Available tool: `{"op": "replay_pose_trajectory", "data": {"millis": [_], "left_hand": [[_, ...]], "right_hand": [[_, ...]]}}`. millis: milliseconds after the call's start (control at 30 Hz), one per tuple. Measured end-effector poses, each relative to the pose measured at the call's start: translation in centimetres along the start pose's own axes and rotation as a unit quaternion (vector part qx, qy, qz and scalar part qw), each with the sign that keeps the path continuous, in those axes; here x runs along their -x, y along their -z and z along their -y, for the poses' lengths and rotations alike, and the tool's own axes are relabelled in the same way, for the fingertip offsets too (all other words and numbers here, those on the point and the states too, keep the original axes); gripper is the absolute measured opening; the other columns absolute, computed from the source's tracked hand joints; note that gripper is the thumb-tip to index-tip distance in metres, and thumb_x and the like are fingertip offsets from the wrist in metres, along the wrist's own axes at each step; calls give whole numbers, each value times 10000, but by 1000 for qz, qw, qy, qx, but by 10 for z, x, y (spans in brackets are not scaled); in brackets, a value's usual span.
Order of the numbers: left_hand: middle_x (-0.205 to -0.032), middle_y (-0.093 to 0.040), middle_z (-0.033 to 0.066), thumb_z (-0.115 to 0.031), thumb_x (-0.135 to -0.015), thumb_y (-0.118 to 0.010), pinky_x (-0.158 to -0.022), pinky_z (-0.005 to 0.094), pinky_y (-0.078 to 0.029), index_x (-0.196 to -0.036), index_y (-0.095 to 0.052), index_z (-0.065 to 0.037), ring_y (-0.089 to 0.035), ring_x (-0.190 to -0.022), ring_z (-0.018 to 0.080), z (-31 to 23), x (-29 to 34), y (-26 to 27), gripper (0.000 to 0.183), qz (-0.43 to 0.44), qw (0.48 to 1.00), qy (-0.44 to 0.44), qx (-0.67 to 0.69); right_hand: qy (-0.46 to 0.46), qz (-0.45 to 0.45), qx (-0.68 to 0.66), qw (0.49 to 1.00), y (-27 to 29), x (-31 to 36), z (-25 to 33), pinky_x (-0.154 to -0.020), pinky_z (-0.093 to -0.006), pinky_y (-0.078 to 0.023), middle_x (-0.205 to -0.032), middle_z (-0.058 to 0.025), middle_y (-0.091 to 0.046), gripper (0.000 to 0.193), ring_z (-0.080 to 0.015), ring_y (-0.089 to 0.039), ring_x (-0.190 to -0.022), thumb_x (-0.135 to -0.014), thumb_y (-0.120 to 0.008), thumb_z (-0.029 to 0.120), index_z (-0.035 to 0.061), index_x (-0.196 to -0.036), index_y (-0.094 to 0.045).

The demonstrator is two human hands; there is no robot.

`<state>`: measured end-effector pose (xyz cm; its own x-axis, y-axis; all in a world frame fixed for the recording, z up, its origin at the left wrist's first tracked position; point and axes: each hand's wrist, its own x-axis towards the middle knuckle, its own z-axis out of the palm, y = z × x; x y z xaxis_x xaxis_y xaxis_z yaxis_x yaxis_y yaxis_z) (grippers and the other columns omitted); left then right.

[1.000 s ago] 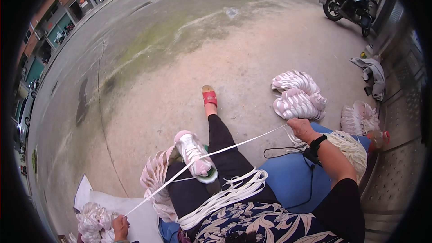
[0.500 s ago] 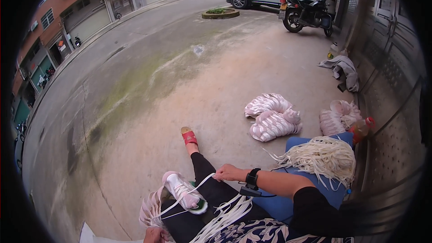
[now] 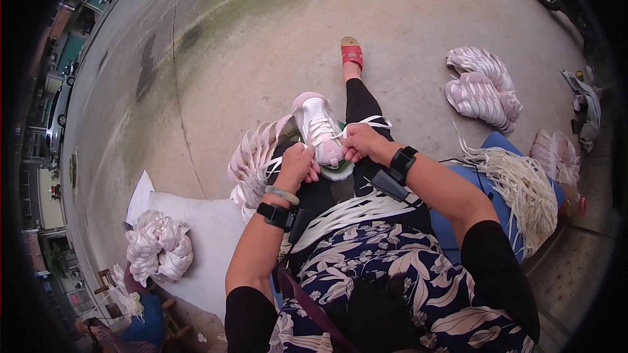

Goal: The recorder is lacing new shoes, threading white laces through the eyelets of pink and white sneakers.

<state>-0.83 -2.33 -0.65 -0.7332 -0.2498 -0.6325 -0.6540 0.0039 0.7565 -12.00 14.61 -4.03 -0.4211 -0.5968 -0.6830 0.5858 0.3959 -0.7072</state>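
A pink and white shoe upper [image 3: 314, 112] rests over my knee, toe pointing away, with part of something green and white showing under its heel end. White shoelace [image 3: 373, 121] runs through its eyelets, and loose lengths stick out on both sides. My left hand [image 3: 297, 164] is closed on a lace beside the upper's left edge. On the other side my right hand [image 3: 364, 143] pinches the lace near the eyelets. A fanned row of similar uppers [image 3: 248, 163] lies to the left of my left hand. More white laces [image 3: 356, 212] lie across my lap.
On my right, a thick bundle of cream laces [image 3: 520, 183] lies on a blue surface [image 3: 498, 140]. Bundled uppers [image 3: 484, 88] sit on the concrete ahead right, more [image 3: 555, 155] by the wall. Another bundle [image 3: 159, 246] rests on a white sheet [image 3: 212, 235]. A person [image 3: 140, 323] is at lower left.
My view has tipped down and turned left. My right hand, earlier drawing a lace out to the right, is now close to the upper. My left hand has come up beside it.
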Motion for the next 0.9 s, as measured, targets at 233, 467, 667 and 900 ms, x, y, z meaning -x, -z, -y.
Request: {"op": "replay_pose_trajectory", "data": {"millis": [233,467,667,900], "left_hand": [[-509,-527,48,-171,-844,-549,-314,264,-361,-633,-535,-5,-475,-337,114,8,-7,-5,269,-95,988,-105,-65],[-588,-539,10,-151,-872,-556,-374,193,-386,-735,-566,-30,-508,-439,80,8,8,0,182,-99,993,-64,25],[-662,-602,79,-77,-839,-555,-433,200,-472,-752,-569,7,-603,-519,127,5,10,-5,121,-102,984,-83,123],[-654,-601,88,-47,-822,-548,-411,217,-478,-765,-582,32,-603,-500,142,11,7,-3,103,-105,990,-51,75]], "right_hand": [[103,-79,-86,988,-6,-4,1,-465,-214,-456,-690,-46,-588,40,-103,-570,-566,-818,-575,46,14,-796,-585],[133,-90,-26,987,-3,-10,-10,-456,-205,-449,-683,-45,-598,67,-86,-558,-541,-829,-585,74,8,-831,-596],[150,-138,39,978,-2,-9,-14,-396,-226,-436,-608,-63,-589,90,-94,-557,-484,-798,-591,75,-5,-756,-598],[140,-174,68,972,-4,-14,-12,-382,-269,-464,-580,-96,-596,95,-136,-600,-473,-772,-579,56,-14,-709,-585]]}}
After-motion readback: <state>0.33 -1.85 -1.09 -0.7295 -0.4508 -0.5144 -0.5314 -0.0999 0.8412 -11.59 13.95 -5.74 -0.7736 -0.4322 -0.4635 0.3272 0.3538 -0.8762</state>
